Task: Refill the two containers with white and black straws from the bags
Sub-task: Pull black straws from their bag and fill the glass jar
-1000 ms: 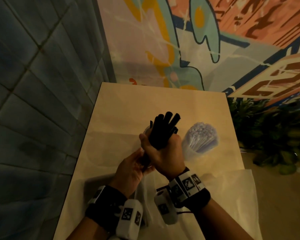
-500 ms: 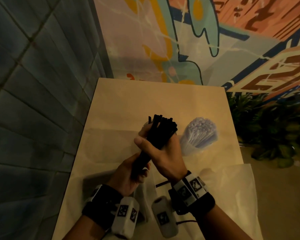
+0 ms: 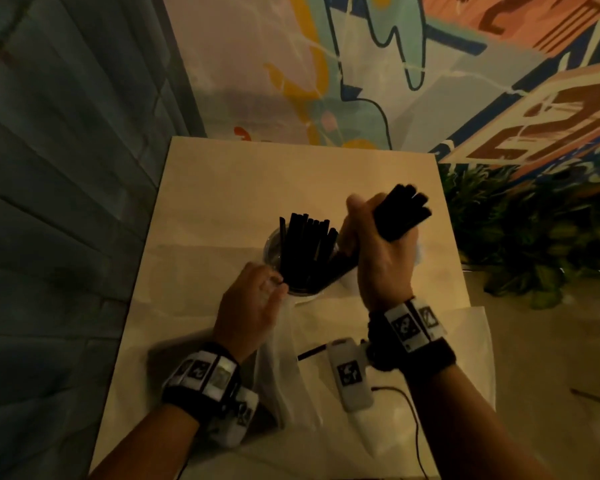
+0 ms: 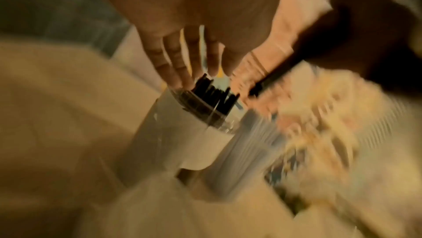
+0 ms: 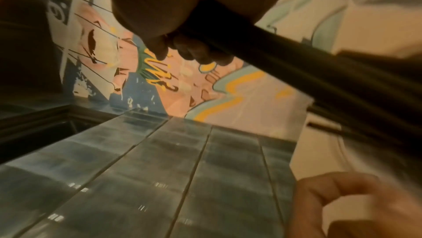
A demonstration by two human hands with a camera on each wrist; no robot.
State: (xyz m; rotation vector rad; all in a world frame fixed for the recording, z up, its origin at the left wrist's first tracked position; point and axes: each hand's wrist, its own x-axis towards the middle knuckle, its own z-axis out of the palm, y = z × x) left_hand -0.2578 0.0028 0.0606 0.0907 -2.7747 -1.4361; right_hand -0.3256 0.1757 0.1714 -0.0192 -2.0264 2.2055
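Observation:
A clear container [image 3: 274, 251] with a white label [image 4: 187, 133] stands mid-table with several black straws [image 3: 305, 251] upright in it. My left hand [image 3: 274, 282] is at its near left side, and its straight fingers [image 4: 178, 72] touch the rim. My right hand [image 3: 374, 233] grips a tilted bundle of black straws [image 3: 400, 213] just right of the container, the lower ends pointing toward it. In the right wrist view the fingers [image 5: 196, 52] curl round the bundle [image 5: 297, 72]. The container of white straws [image 4: 251, 151] sits beside the first, mostly hidden behind my right hand in the head view.
A clear plastic bag [image 3: 281, 362] lies crumpled on the beige table [image 3: 243, 188] near my wrists, with one loose black straw [image 3: 311, 353] beside it. A tiled wall [image 3: 66, 202] runs along the left, a mural wall behind, and green plants [image 3: 534, 237] stand at the right.
My left hand has let go of the bundle and dropped to the container's side. Several black straws now stand in the container. My right hand moved right with the rest.

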